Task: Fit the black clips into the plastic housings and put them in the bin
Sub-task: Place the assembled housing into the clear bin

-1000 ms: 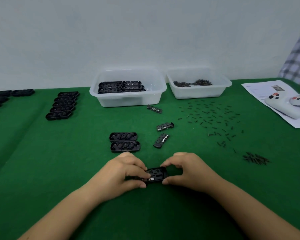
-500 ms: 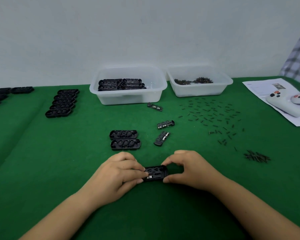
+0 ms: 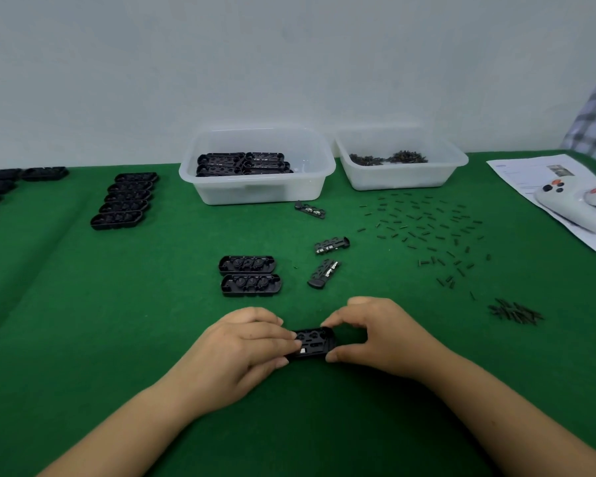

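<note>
Squarely housing between both hands' fingers

I can't read any text, label, brand or number from here. The only printed thing I see is the white paper sheet at the far right of the green surface; it carries a few faint lines of print and a small picture, all too small and blurred for me to make out
</note>
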